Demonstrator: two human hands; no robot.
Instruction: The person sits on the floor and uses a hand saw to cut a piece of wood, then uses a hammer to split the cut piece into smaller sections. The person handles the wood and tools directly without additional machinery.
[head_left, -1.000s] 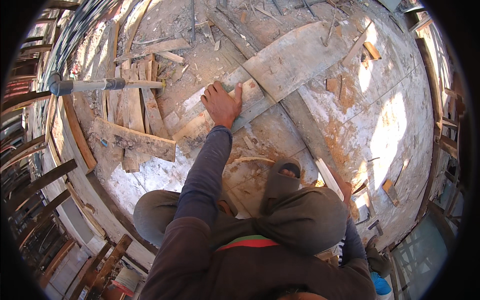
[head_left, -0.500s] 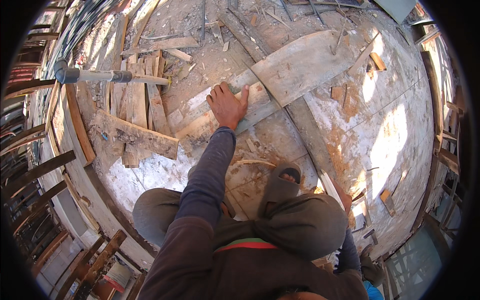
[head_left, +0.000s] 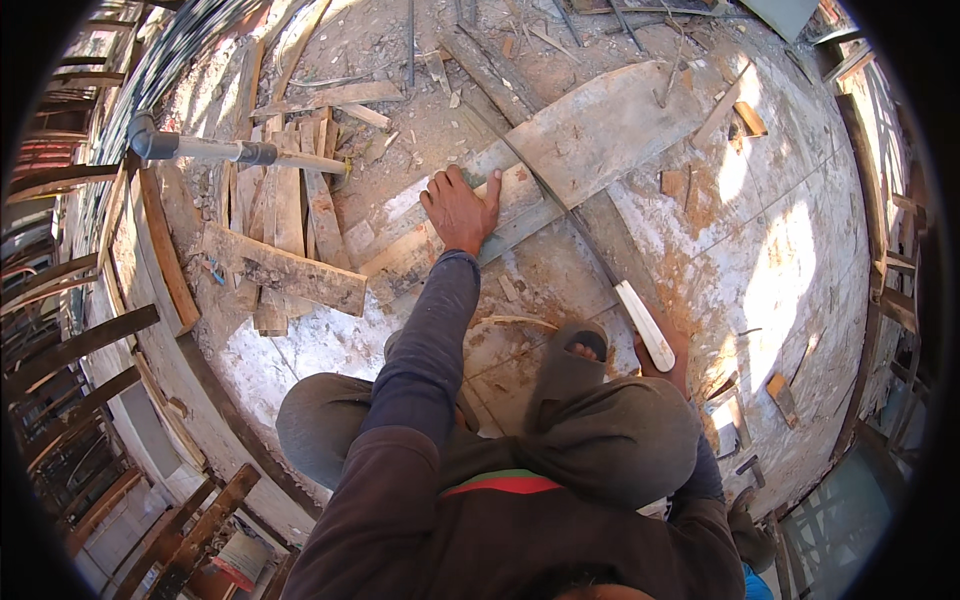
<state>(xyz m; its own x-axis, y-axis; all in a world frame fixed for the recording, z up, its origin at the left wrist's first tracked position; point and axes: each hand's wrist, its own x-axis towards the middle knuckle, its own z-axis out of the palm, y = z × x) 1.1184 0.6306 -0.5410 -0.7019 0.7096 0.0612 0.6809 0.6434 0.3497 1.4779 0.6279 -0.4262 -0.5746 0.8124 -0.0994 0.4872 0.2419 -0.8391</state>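
Observation:
My left hand (head_left: 462,212) presses on a narrow worn wooden board (head_left: 405,258), its fingers bent over the far side and the thumb stretched out. At lower right, my right hand (head_left: 674,362) is wrapped round the white handle (head_left: 646,326) of a handsaw; my knee hides part of that hand. The dark saw blade (head_left: 566,206), seen nearly edge-on, slants away up-left across the right end of the narrow board. A broad grey plank (head_left: 620,135) lies on the right of the blade. I cannot see how deep the teeth sit.
Several loose wood offcuts (head_left: 285,215) lie piled at left, beside a grey pipe (head_left: 205,150) with an elbow. Another long board (head_left: 625,240) runs under the work. My sandalled foot (head_left: 575,365) is close to the blade. Wood scraps (head_left: 780,398) litter the dusty tiles at right.
My right hand has pushed the saw forward and up-left, so more of the white handle shows past my knee. The left hand keeps its place on the board.

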